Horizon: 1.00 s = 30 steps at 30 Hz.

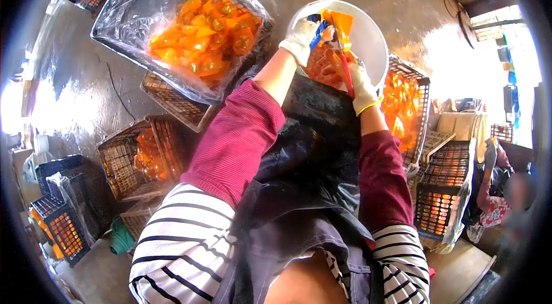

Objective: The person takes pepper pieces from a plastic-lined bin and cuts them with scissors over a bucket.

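Observation:
My left hand (301, 40), in a white glove with blue fingertips, is closed on a glossy orange piece (341, 23) over a white bucket (376, 39). My right hand (363, 86), in a white glove with a yellow cuff, grips a slim red-handled tool (348, 77) that looks like scissors. Its upper end reaches up beside the orange piece. Below my hands, pale orange scraps (323, 66) lie in the bucket. The exact contact between tool and piece is too small to tell.
A plastic-lined crate (123, 33) of shiny orange pieces (207, 33) stands at upper left. Another crate (422, 102) of orange pieces sits right of the bucket. More crates (118, 160) stand lower left and right (443, 189). A co-worker (497, 189) is at far right.

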Each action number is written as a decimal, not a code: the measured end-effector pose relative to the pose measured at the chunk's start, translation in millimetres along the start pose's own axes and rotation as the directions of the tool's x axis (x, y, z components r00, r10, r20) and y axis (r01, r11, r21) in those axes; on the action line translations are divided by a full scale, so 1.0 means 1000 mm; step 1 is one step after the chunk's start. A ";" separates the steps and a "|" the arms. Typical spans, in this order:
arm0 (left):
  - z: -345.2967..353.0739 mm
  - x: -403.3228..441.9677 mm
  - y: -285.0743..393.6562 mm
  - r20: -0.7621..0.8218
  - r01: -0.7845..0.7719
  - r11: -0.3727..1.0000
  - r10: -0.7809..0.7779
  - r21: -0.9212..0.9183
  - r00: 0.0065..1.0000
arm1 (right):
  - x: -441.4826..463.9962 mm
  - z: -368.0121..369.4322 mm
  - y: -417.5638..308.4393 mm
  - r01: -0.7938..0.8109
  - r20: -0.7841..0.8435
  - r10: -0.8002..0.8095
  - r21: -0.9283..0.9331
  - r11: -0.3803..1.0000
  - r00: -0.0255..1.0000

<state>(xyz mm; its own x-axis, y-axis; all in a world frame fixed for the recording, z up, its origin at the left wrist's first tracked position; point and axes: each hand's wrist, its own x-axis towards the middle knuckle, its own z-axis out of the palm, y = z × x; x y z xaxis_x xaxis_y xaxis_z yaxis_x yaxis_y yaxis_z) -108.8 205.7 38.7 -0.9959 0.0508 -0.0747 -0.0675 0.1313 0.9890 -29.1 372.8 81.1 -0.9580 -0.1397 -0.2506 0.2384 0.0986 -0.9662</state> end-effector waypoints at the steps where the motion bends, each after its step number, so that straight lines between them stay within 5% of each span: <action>1: 0.000 0.000 0.004 -0.005 0.060 0.990 -0.061 -0.127 0.998 | 0.007 -0.005 0.010 -0.013 0.007 0.013 -0.055 0.998 1.000; 5: 0.002 0.012 -0.004 0.051 -0.084 0.835 0.067 0.544 0.996 | 0.040 -0.023 0.054 0.018 0.012 -0.015 -0.202 0.979 1.000; 6: 0.011 0.030 -0.043 -0.065 0.044 0.982 -0.057 -0.184 0.996 | 0.040 -0.025 0.057 0.046 0.010 -0.045 -0.221 0.974 0.999; 10: 0.007 0.008 -0.003 -0.004 -0.033 0.974 0.033 -0.224 0.999 | 0.033 -0.020 0.041 0.042 -0.177 -0.152 -0.507 0.861 0.972; 14: 0.010 -0.002 -0.006 -0.013 -0.181 0.972 0.184 0.148 0.983 | 0.030 -0.017 0.023 -0.004 -0.194 -0.228 -0.770 0.638 0.954; 15: 0.005 -0.009 0.006 -0.041 -0.072 0.997 0.071 -0.004 0.997 | 0.028 -0.016 0.022 0.004 -0.179 -0.247 -0.801 0.599 0.952; 16: -0.004 -0.019 0.028 -0.056 0.038 0.987 -0.047 -0.158 0.997 | 0.042 -0.030 0.059 0.014 -0.309 -0.244 -0.593 0.805 0.919; 17: -0.013 -0.029 0.037 -0.056 0.143 0.940 -0.168 -0.311 0.984 | 0.043 -0.032 0.063 0.115 -0.290 -0.307 -0.531 0.840 0.906; 18: -0.031 -0.004 0.001 -0.103 0.276 0.961 -0.278 -0.027 0.955 | 0.044 -0.038 0.064 0.028 -0.294 -0.279 -0.641 0.767 0.914; 19: -0.053 -0.010 -0.018 -0.113 0.067 0.997 -0.061 0.049 0.992 | 0.042 -0.041 0.062 -0.055 -0.297 -0.250 -0.737 0.674 0.921; 20: -0.074 -0.016 -0.036 -0.118 -0.143 0.981 0.159 0.131 0.980 | 0.037 -0.036 0.058 0.028 -0.324 -0.147 -0.346 0.938 0.935; 21: -0.094 -0.019 -0.054 -0.191 -0.102 0.995 0.101 0.005 0.976 | 0.034 -0.033 0.052 0.077 -0.307 -0.035 0.127 0.989 0.951; 24: -0.149 -0.068 -0.047 -0.335 0.046 0.887 -0.222 -0.460 0.916 | 0.039 -0.040 0.044 0.216 -0.216 -0.171 0.203 0.955 0.961; 26: -0.195 -0.091 -0.072 -0.401 0.064 0.919 -0.232 -0.390 0.886 | 0.017 -0.031 0.013 0.273 -0.159 -0.229 0.379 0.884 0.960; 29: -0.235 -0.110 -0.098 -0.559 0.394 0.916 -0.287 0.076 0.777 | 0.017 -0.052 0.008 0.137 -0.149 -0.102 0.248 0.959 0.984; 30: -0.236 -0.113 -0.096 -0.555 0.490 0.839 -0.297 0.236 0.777 | 0.027 -0.062 0.019 0.210 -0.204 -0.114 0.553 0.806 0.972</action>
<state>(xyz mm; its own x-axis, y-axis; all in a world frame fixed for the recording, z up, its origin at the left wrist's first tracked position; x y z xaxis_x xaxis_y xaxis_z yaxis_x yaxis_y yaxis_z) -3.6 -46.5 -17.9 -0.7866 -0.5495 -0.2814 -0.5308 0.3691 0.7629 -59.9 432.6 59.5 -0.9911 0.0541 -0.1213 0.0790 -0.4943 -0.8657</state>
